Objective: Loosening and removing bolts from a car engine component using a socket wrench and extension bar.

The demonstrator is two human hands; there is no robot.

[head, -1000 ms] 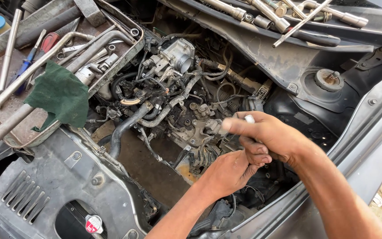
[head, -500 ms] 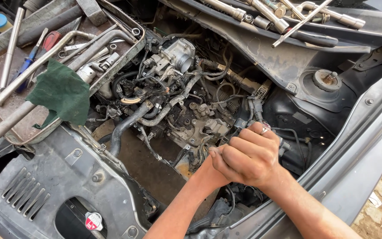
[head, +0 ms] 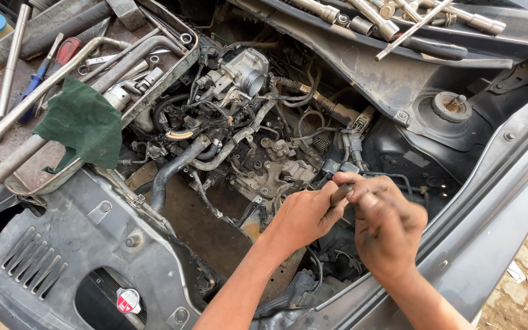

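I look down into an open car engine bay. My left hand (head: pixel 305 215) and my right hand (head: pixel 385 225) meet over the right side of the engine, both pinching a small dark connector (head: pixel 341 194) on a black cable. Just above my fingers sits a cluster of grey wiring plugs (head: pixel 351 146). The engine block with its hoses (head: pixel 239 140) lies to the left of my hands, topped by a metal throttle body (head: pixel 247 68). Both hands are smeared with grease.
A tray (head: pixel 154 85) at the upper left holds wrenches, long steel bars and a green rag (head: pixel 84 125). More sockets and bars (head: pixel 392 21) lie on the cowl at the top. A strut mount (head: pixel 450 107) sits right; the radiator cap (head: pixel 128 299) is bottom left.
My right hand dropped from above the left hand to beside it. Both hands shifted slightly right and now grip the connector together.
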